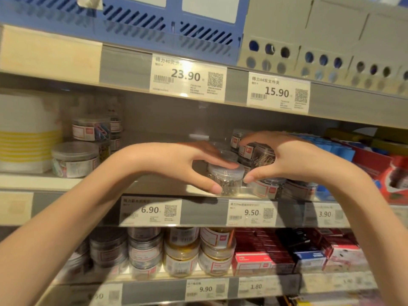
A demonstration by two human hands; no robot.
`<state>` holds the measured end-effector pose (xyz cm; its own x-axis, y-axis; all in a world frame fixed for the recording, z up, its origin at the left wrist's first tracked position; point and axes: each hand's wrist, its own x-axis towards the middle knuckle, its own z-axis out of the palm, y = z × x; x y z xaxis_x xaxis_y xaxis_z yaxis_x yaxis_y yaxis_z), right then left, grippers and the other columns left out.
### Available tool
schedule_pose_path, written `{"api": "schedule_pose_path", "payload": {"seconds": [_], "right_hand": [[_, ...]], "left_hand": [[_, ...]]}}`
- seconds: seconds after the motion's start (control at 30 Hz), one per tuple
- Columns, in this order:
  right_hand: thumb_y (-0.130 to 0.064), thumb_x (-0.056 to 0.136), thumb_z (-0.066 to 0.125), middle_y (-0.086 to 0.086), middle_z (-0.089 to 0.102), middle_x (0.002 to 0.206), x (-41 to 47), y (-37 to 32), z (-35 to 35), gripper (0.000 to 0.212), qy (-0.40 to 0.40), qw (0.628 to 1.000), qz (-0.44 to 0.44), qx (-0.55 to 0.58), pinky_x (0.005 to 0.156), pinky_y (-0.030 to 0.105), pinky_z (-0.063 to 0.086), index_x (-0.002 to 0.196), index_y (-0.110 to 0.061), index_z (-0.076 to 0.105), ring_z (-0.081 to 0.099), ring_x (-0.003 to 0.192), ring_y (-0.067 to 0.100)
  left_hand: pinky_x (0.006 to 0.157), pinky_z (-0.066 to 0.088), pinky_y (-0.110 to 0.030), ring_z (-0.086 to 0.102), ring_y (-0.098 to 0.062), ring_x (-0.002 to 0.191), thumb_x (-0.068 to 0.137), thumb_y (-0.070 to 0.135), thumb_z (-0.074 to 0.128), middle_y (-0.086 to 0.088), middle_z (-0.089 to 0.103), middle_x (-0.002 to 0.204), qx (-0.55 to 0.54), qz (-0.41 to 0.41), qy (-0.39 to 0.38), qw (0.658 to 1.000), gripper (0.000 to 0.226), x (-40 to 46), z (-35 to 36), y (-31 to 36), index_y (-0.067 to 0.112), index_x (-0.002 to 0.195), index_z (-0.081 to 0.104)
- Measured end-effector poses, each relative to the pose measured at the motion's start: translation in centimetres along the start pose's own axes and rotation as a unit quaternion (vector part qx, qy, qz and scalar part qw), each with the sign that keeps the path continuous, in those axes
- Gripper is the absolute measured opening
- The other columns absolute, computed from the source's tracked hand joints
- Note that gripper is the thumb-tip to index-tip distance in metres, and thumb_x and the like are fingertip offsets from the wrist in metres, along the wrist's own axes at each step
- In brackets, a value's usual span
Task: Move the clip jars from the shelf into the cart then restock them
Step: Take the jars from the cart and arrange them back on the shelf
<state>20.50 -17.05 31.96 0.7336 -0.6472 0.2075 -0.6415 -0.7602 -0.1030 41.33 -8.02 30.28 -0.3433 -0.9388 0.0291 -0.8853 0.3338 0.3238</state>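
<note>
Both my hands reach onto the middle shelf [154, 186] among clear clip jars. My left hand [183, 164] grips a small clear jar of silver clips [227, 180] standing at the shelf's front, fingers over its lid and thumb on its near side. My right hand [287, 157] grips a jar of gold-coloured clips [263, 156], tilted on its side above a standing jar [267, 187]. More jars [237, 138] stand behind, partly hidden by my fingers.
Jars of coloured clips [75, 159] and a white-and-yellow stack [26, 133] stand at the shelf's left. Blue and red packets [375, 160] crowd the right. The shelf below holds more jars [181, 252] and small boxes [287, 255]. Blue and grey file boxes [309, 40] sit above.
</note>
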Motion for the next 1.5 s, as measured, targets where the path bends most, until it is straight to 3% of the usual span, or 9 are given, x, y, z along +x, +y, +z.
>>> {"api": "schedule_pose_path", "payload": {"seconds": [0.13, 0.27, 0.57, 0.7, 0.87, 1.0, 1.1, 1.33, 1.5], "right_hand": [[-0.077, 0.046, 0.060, -0.024, 0.040, 0.139, 0.0, 0.0, 0.0, 0.082, 0.000, 1.000, -0.011, 0.003, 0.103, 0.031, 0.037, 0.123, -0.053, 0.044, 0.038, 0.128, 0.004], [-0.064, 0.058, 0.072, -0.025, 0.040, 0.139, 0.0, 0.0, 0.0, 0.071, 0.008, 1.000, -0.011, 0.005, 0.100, 0.025, 0.034, 0.123, -0.051, 0.046, 0.036, 0.127, 0.001], [-0.065, 0.059, 0.070, -0.023, 0.039, 0.141, -0.2, -0.1, -0.3, 0.077, -0.008, 1.000, -0.006, 0.005, 0.100, 0.025, 0.035, 0.129, -0.048, 0.042, 0.037, 0.127, 0.002], [-0.068, 0.055, 0.062, -0.021, 0.034, 0.143, -0.4, -0.3, -0.7, 0.091, 0.004, 0.999, -0.012, 0.049, 0.093, 0.017, 0.028, 0.138, -0.043, 0.034, 0.032, 0.120, -0.005], [-0.068, 0.058, 0.057, -0.017, 0.040, 0.142, -0.1, -1.5, -1.1, 0.081, 0.023, 0.998, -0.022, 0.061, 0.091, 0.017, 0.030, 0.133, -0.042, 0.042, 0.034, 0.114, -0.006], [-0.066, 0.069, 0.059, -0.013, 0.048, 0.135, 1.2, -3.2, -1.0, 0.061, 0.037, 0.997, -0.029, 0.062, 0.091, 0.025, 0.040, 0.125, -0.043, 0.049, 0.048, 0.115, 0.007], [-0.056, 0.078, 0.062, -0.015, 0.049, 0.131, 2.8, -4.7, -0.5, 0.048, 0.029, 0.997, -0.046, 0.056, 0.090, 0.025, 0.040, 0.122, -0.043, 0.050, 0.050, 0.109, 0.006], [-0.041, 0.083, 0.067, -0.008, 0.052, 0.133, 7.0, -7.5, 1.6, 0.050, -0.015, 0.994, -0.110, 0.019, 0.100, 0.027, 0.036, 0.128, -0.028, 0.052, 0.048, 0.120, 0.011], [-0.030, 0.087, 0.065, -0.001, 0.047, 0.139, 10.2, -8.3, 3.0, 0.054, -0.049, 0.991, -0.120, -0.021, 0.086, 0.019, 0.030, 0.136, -0.019, 0.045, 0.046, 0.122, 0.017]], "left_hand": [[0.081, 0.014, 0.015, 0.023, 0.027, 0.111, 0.080, 0.056, 0.060, 0.042, 0.028, 0.131, -0.010, 0.004, -0.020, 1.000, 0.060, 0.8, 0.2, 0.2, 0.067, 0.127, 0.026], [0.087, 0.016, 0.010, 0.023, 0.024, 0.116, 0.078, 0.057, 0.060, 0.041, 0.028, 0.134, -0.009, 0.008, -0.020, 1.000, 0.064, 1.1, 0.5, 0.2, 0.063, 0.133, 0.026], [0.084, 0.015, 0.013, 0.029, 0.037, 0.102, 0.080, 0.049, 0.065, 0.043, 0.033, 0.124, -0.023, 0.036, 0.027, 0.999, 0.062, 1.1, 0.8, 0.2, 0.052, 0.135, 0.036], [0.093, 0.017, 0.008, 0.027, 0.023, 0.121, 0.072, 0.061, 0.060, 0.041, 0.030, 0.134, -0.032, 0.025, 0.065, 0.997, 0.071, 0.5, 0.9, 0.0, 0.053, 0.136, 0.031], [0.102, 0.031, -0.010, 0.039, 0.020, 0.117, 0.072, 0.066, 0.049, 0.038, 0.046, 0.127, -0.038, 0.002, 0.119, 0.992, 0.049, -2.0, 1.0, -1.7, 0.053, 0.120, 0.050], [0.092, 0.031, -0.001, 0.044, 0.022, 0.111, 0.072, 0.063, 0.048, 0.039, 0.051, 0.118, -0.033, -0.040, 0.167, 0.985, 0.035, -4.5, 1.0, -3.2, 0.056, 0.105, 0.054], [0.093, 0.030, 0.000, 0.045, 0.020, 0.111, 0.078, 0.055, 0.052, 0.037, 0.053, 0.117, -0.021, -0.069, 0.185, 0.980, 0.028, -5.8, 1.0, -4.0, 0.052, 0.106, 0.055], [0.079, 0.040, 0.000, 0.059, 0.017, 0.092, 0.082, 0.036, 0.064, 0.027, 0.067, 0.095, -0.057, -0.090, 0.241, 0.965, 0.018, -8.6, 1.5, -4.4, 0.046, 0.096, 0.061], [0.077, 0.045, -0.007, 0.062, 0.011, 0.087, 0.076, 0.047, 0.057, 0.020, 0.071, 0.091, -0.061, -0.090, 0.263, 0.959, 0.017, -10.2, 1.9, -4.8, 0.046, 0.092, 0.064]]}}
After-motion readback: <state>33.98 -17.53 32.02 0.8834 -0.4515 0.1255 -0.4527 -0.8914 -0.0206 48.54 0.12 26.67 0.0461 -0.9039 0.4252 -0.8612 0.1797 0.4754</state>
